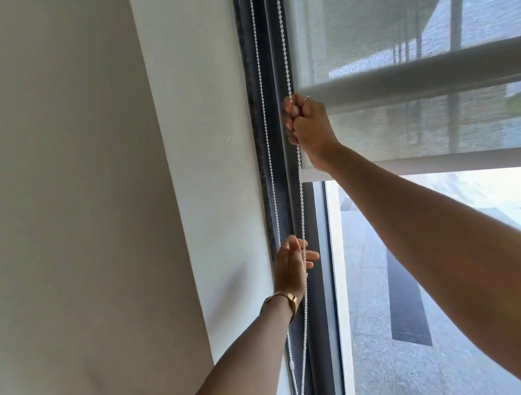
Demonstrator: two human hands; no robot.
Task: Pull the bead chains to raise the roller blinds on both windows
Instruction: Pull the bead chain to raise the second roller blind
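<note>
Figure: the roller blind [414,39] hung part-raised over the window [465,268], its bottom bar [450,164] about halfway up the view. Your right hand [307,126] was fisted tight on the front run of the bead chain [281,25] beside the dark frame [315,324]; your left hand [291,265] pinched the chain lightly lower down. An uneven or angled pull could likely jump beads or skew the fabric. No containers appeared.

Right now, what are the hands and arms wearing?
Both forearms are bare, no sleeves in view. The left hand has a gold bracelet or watch band at the wrist. The right hand wears a thin ring on one finger.
</note>
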